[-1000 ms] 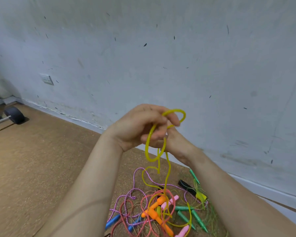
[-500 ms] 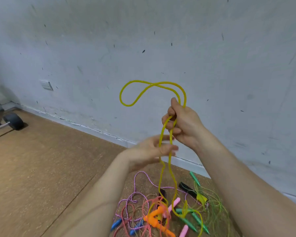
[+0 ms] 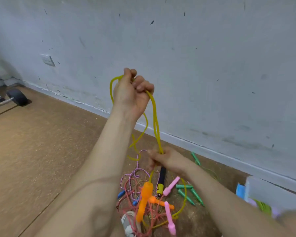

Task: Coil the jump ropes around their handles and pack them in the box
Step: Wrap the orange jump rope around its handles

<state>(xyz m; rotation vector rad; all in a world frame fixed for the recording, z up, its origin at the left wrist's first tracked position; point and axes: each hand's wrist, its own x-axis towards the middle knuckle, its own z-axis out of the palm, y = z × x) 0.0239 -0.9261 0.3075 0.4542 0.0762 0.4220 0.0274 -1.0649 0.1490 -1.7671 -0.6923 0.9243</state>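
L hand [image 3: 132, 93], upper centre of frame, is a tight fist round a bight of the yellow jump rope [image 3: 155, 117], w/ loops spilling out both sides. R hand [image 3: 167, 159], lower centre, has its fingers closed round the strands running down from L. One orange handle [image 3: 143, 199] dangles below R, over the tangled pile of ropes [image 3: 150, 214] on the cork floor [image 3: 41, 151].

Step, prob.: pulling the yellow rope free & gathering it before winding. To do it well:
- hold tension btw hands
- slide strands through R w/o kinks
- lift clear of the pink handle [image 3: 171, 185] & green handles [image 3: 184, 186]
- then lay even turns round the orange handles

Pale blurred shape [image 3: 266, 190] at lower right may be the box; can't tell.
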